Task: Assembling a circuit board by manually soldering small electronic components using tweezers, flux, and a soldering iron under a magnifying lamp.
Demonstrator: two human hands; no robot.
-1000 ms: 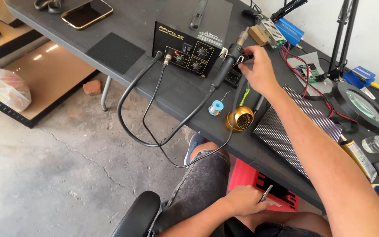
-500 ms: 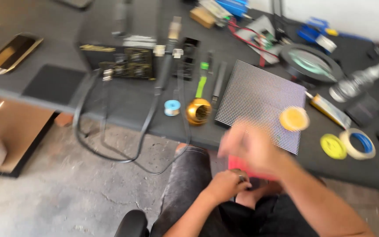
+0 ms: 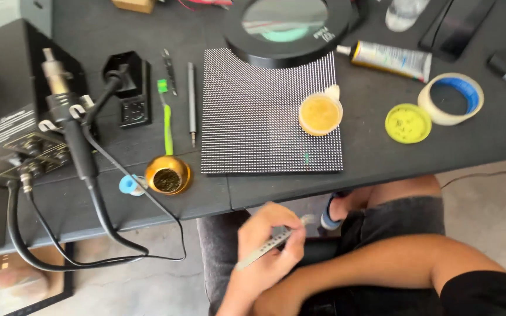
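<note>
My left hand (image 3: 265, 251) is over my lap, just below the black table's front edge (image 3: 276, 196). Its fingers are closed around a pair of silver tweezers (image 3: 270, 241), whose tip points up and to the right. My right forearm (image 3: 393, 266) comes in from the right and crosses low towards the left wrist. The right hand itself is hidden there. On the table right above lies a dark LED matrix panel (image 3: 270, 114), and a small round tub of amber paste (image 3: 320, 114) stands on it.
A gold wire-sponge tip cleaner (image 3: 168, 174) and a blue solder spool (image 3: 129, 184) sit at the table edge. The black hot-air handle (image 3: 68, 126) rests on its station (image 3: 13, 129), cables drooping off the front. A magnifier lamp (image 3: 285, 26), glue tube (image 3: 390, 58), tape roll (image 3: 451, 98) and yellow-green lid (image 3: 408, 123) lie right.
My right hand has left the hot-air handle on the station and dropped back to my lap. My view has swung right and down over the panel.
</note>
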